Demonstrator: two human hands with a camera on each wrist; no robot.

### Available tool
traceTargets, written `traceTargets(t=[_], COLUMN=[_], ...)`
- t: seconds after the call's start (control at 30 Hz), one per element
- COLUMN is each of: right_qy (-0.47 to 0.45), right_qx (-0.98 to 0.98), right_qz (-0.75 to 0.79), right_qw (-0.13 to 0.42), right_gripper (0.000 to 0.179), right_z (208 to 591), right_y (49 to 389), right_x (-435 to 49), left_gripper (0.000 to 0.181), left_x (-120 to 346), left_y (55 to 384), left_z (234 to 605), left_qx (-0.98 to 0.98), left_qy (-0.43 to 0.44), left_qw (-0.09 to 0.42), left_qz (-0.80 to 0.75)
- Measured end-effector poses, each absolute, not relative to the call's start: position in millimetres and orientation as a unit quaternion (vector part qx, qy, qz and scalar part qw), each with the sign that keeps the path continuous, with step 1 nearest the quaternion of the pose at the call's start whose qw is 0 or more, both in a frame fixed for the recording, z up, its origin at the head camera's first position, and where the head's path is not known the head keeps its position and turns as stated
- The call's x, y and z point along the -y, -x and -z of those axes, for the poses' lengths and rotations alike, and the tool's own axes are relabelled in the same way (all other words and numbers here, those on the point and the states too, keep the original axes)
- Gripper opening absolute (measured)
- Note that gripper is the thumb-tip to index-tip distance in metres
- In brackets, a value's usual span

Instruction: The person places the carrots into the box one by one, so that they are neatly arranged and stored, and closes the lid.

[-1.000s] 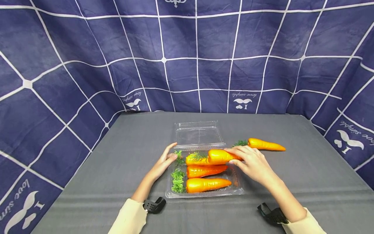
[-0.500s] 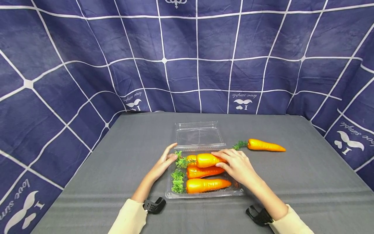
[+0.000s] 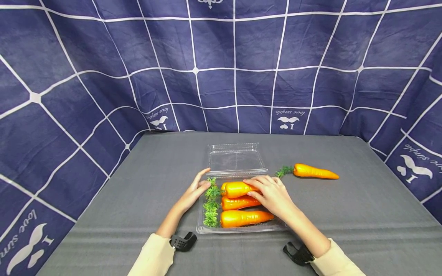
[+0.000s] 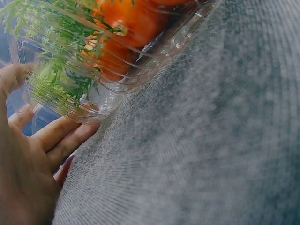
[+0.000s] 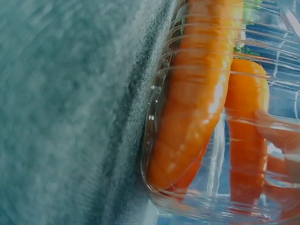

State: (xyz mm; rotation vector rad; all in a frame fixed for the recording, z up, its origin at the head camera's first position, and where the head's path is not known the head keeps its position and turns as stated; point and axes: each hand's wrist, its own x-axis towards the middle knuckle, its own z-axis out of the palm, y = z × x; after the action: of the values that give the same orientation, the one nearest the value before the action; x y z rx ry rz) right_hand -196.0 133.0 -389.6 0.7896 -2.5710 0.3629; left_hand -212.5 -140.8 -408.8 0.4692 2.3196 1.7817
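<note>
An open clear plastic clamshell box (image 3: 238,231) holds a front carrot (image 3: 243,218), a redder carrot (image 3: 237,202) behind it, and a third one mostly hidden at the back. My right hand (image 3: 275,194) grips another carrot (image 3: 236,189) by its narrow end, over the back part of the box. This carrot (image 5: 248,126) also shows through the box wall in the right wrist view. Green leafy tops (image 3: 210,206) line the box's left side. My left hand (image 3: 191,196) rests against that side, its fingers (image 4: 58,133) extended along the wall in the left wrist view.
The box's clear lid (image 3: 235,160) lies folded back behind it. One more carrot (image 3: 315,171) with green leaves lies on the grey table cloth (image 3: 155,165) to the right. A blue checked curtain (image 3: 255,88) hangs behind the table.
My right hand has moved left with its carrot, bringing the carrot's leaves to the other tops at the box's left side. My left hand has stayed in place.
</note>
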Motion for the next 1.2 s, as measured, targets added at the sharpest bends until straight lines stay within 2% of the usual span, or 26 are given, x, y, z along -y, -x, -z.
traceTargets(t=[0.17, 0.4, 0.57, 0.87, 1.1, 1.2], right_qy=[-0.292, -0.29, -0.274, -0.273, -0.272, -0.267], right_qx=[0.924, 0.934, 0.94, 0.937, 0.928, 0.926], right_qz=[-0.132, -0.162, -0.172, -0.168, -0.189, -0.193], right_qw=[0.208, 0.131, 0.108, 0.137, 0.173, 0.186], right_gripper=[0.037, 0.038, 0.039, 0.029, 0.019, 0.017], right_z=[390.3, 393.6, 392.6, 389.9, 387.6, 386.9], right_y=[197.2, 196.1, 195.8, 194.0, 195.7, 196.2], right_x=[-128.3, -123.9, -126.7, -137.9, -148.6, -153.5], left_gripper=[0.055, 0.054, 0.054, 0.054, 0.055, 0.055], left_x=[141.3, 140.0, 142.4, 145.8, 141.9, 142.2], left_y=[212.1, 212.3, 220.7, 229.8, 214.6, 214.5], left_z=[409.3, 411.1, 422.9, 439.3, 410.7, 410.1], left_qx=[-0.78, -0.778, -0.773, -0.771, -0.771, -0.773], left_qy=[-0.155, -0.162, -0.17, -0.176, -0.169, -0.166], left_qw=[0.089, 0.092, 0.084, 0.073, 0.094, 0.095], left_qz=[-0.6, -0.6, -0.605, -0.608, -0.607, -0.604])
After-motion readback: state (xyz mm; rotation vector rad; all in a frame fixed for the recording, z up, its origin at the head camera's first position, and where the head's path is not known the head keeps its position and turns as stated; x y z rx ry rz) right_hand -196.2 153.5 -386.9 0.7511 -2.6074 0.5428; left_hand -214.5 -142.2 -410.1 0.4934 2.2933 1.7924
